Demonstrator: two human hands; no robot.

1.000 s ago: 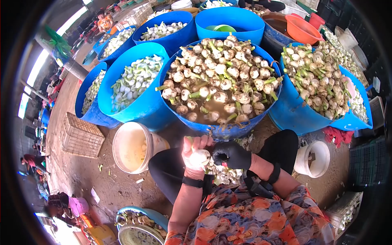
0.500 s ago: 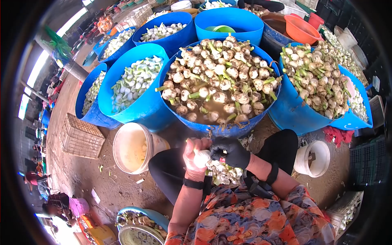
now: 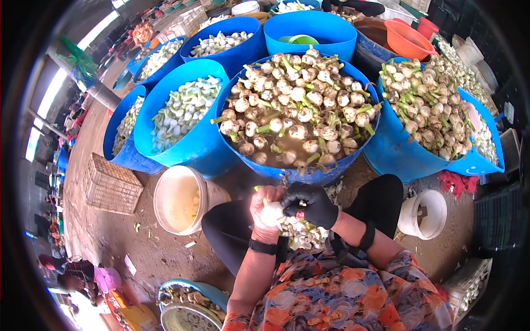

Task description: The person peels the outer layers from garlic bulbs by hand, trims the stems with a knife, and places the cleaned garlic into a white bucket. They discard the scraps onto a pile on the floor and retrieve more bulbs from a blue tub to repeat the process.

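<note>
My bare left hand (image 3: 265,207) is closed round a white garlic bulb (image 3: 273,214), its short green stem showing above the fingers. Black-gloved, my right hand (image 3: 312,205) is bent against the bulb's right side, with a small tool with a red part (image 3: 301,209) in its fingers. White and pale green peelings (image 3: 303,233) lie in my lap below both hands. Just ahead stands a big blue tub (image 3: 326,175) of muddy garlic bulbs (image 3: 298,131) in brown water.
Blue tubs of peeled garlic (image 3: 185,110) stand left, and one of unwashed garlic (image 3: 428,105) right. White buckets (image 3: 179,201) (image 3: 408,218) flank my knees. A wicker crate (image 3: 112,185) is at the left. A person (image 3: 77,276) is at the lower left.
The bulb has turned slightly in my left hand and more of its white side shows. My right hand has shifted a little, with the red part more visible.
</note>
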